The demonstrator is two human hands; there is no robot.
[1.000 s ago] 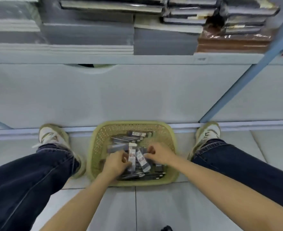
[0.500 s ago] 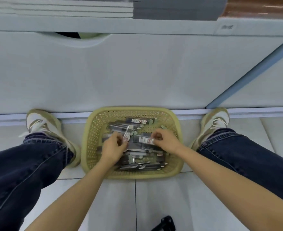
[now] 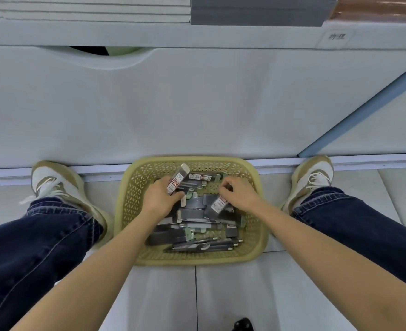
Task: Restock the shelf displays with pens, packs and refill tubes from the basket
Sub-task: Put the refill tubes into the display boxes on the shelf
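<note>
A yellow-green perforated basket [image 3: 131,201] stands on the floor against the shelf base, between my feet. It holds several grey pen packs [image 3: 194,215] lying criss-cross. My left hand [image 3: 160,199] grips a slim pack with a red and white label [image 3: 177,180], tilted up and to the right above the pile. My right hand [image 3: 239,195] is over the pile's right half, fingers curled around another labelled pack [image 3: 218,204] that slants down to the left under the palm.
The white shelf base [image 3: 197,103] rises right behind the basket. Above it, a shelf edge [image 3: 149,34] carries stacked grey and brown books. My shoes [image 3: 51,185] flank the basket. A small black object [image 3: 242,324] lies on the tiles at the bottom edge.
My left hand has lifted its labelled pack higher, its end now pointing up. My right hand has shifted slightly right with a pack under the palm. The view has dipped lower.
</note>
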